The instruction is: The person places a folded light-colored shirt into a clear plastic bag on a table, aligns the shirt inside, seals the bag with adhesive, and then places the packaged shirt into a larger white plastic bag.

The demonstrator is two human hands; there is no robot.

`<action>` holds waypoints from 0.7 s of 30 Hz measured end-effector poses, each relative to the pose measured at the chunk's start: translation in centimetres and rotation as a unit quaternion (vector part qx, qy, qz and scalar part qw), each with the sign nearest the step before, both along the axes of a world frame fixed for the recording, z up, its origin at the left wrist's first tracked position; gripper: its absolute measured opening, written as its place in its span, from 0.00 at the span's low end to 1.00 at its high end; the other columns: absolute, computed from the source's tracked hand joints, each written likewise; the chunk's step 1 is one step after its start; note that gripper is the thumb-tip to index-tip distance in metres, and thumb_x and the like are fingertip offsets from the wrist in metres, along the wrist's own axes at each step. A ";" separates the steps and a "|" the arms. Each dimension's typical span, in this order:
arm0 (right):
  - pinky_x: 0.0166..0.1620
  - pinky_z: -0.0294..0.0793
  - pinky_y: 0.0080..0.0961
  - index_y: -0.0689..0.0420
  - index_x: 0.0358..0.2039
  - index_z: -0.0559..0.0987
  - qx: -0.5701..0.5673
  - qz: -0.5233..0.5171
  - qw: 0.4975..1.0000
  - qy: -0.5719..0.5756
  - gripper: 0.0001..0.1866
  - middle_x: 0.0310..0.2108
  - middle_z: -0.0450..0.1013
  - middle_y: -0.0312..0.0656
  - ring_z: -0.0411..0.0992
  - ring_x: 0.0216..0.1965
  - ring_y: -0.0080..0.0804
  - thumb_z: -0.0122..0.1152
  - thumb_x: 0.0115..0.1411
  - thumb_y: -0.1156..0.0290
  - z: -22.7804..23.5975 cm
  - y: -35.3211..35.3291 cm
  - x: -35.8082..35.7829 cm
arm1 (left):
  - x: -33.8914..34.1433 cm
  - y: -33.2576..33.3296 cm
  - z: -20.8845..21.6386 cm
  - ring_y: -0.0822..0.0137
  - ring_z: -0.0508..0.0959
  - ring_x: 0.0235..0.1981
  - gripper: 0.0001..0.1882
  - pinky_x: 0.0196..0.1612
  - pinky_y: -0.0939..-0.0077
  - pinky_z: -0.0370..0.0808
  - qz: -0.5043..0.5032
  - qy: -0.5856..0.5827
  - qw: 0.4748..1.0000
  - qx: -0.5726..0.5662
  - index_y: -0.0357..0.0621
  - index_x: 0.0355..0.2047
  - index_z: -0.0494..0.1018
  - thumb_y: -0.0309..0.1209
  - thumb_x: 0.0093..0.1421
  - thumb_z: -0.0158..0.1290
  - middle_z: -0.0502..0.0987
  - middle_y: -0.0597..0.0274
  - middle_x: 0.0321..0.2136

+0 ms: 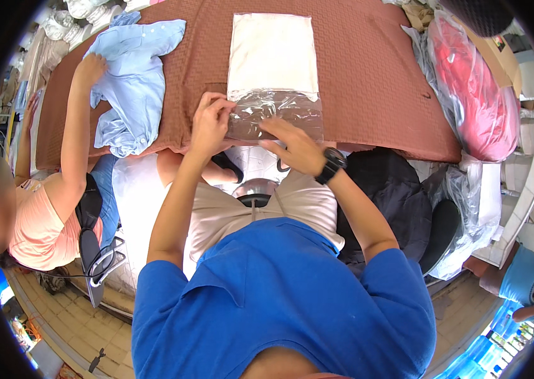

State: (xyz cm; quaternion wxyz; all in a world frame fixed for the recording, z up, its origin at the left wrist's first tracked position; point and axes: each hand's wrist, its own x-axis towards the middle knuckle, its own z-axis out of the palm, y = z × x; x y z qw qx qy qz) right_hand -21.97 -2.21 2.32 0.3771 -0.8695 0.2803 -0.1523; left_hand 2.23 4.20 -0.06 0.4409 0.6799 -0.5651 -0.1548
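A folded white cloth (272, 54) lies flat in a clear plastic bag (302, 114) on the brown-covered table. The bag's near end, below the cloth, is unfilled, wrinkled and shiny. At the bag's left edge, my left hand (210, 124) has its thumb and fingers pinched together on the plastic. My right hand (296, 148), with a black watch (332, 165) on the wrist, rests over the near part of the bag. Its fingers are stretched out and hold nothing; its fingertips seem to touch the plastic.
To the left a co-worker in a peach shirt (46, 215) has a hand on a light blue shirt (131, 76) on the brown tablecloth (368, 69). A red bundle in clear plastic (475, 88) sits at the right. Beside my right leg lies black fabric (377, 196).
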 end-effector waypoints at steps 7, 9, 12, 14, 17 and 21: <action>0.53 0.73 0.41 0.50 0.55 0.81 -0.204 -0.167 0.963 -0.055 0.22 0.44 0.75 0.47 0.72 0.48 0.49 0.64 0.60 0.76 -0.1 -7.5 -8.5 | 3.2 1.1 2.6 0.59 0.77 0.44 0.24 0.48 0.69 0.77 -0.061 -0.025 0.998 0.019 0.47 0.56 0.75 0.15 0.60 0.55 0.73 0.57 0.51; 0.52 0.72 0.42 0.46 0.56 0.81 -0.237 -0.139 0.960 -0.048 0.25 0.43 0.73 0.45 0.70 0.45 0.47 0.64 0.58 0.78 -1.5 -8.6 -8.5 | 3.0 0.1 2.0 0.59 0.76 0.46 0.25 0.49 0.68 0.77 -0.063 -0.009 0.997 0.054 0.49 0.57 0.75 0.16 0.59 0.57 0.72 0.57 0.52; 0.52 0.71 0.40 0.42 0.59 0.79 -0.230 -0.129 0.963 -0.047 0.27 0.44 0.71 0.42 0.68 0.45 0.45 0.65 0.58 0.77 -2.3 -8.8 -7.7 | 2.9 -0.4 1.5 0.54 0.74 0.52 0.26 0.54 0.63 0.74 -0.058 -0.025 0.997 0.037 0.49 0.57 0.75 0.23 0.58 0.62 0.71 0.58 0.55; 0.52 0.71 0.38 0.40 0.60 0.79 -0.246 -0.108 0.963 -0.033 0.28 0.44 0.70 0.40 0.68 0.45 0.44 0.66 0.58 0.74 -2.2 -8.6 -7.2 | 2.8 -0.5 1.0 0.53 0.74 0.54 0.25 0.56 0.61 0.73 -0.070 -0.118 0.988 -0.072 0.49 0.57 0.75 0.25 0.59 0.62 0.71 0.57 0.57; 0.52 0.70 0.37 0.39 0.62 0.78 -0.240 -0.093 0.966 -0.024 0.30 0.46 0.70 0.39 0.68 0.46 0.41 0.68 0.58 0.71 -2.6 -8.8 -7.7 | 3.8 -0.4 0.6 0.51 0.73 0.56 0.21 0.59 0.57 0.71 -0.118 -0.229 0.963 -0.074 0.47 0.55 0.77 0.25 0.59 0.61 0.72 0.57 0.57; 0.52 0.71 0.36 0.41 0.56 0.82 -0.284 -0.120 0.950 -0.047 0.24 0.48 0.72 0.37 0.69 0.46 0.39 0.69 0.58 0.69 -2.1 -8.6 -6.8 | 3.3 -0.6 0.9 0.52 0.74 0.55 0.14 0.58 0.58 0.72 -0.154 -0.222 0.956 -0.112 0.42 0.48 0.78 0.22 0.60 0.58 0.75 0.56 0.55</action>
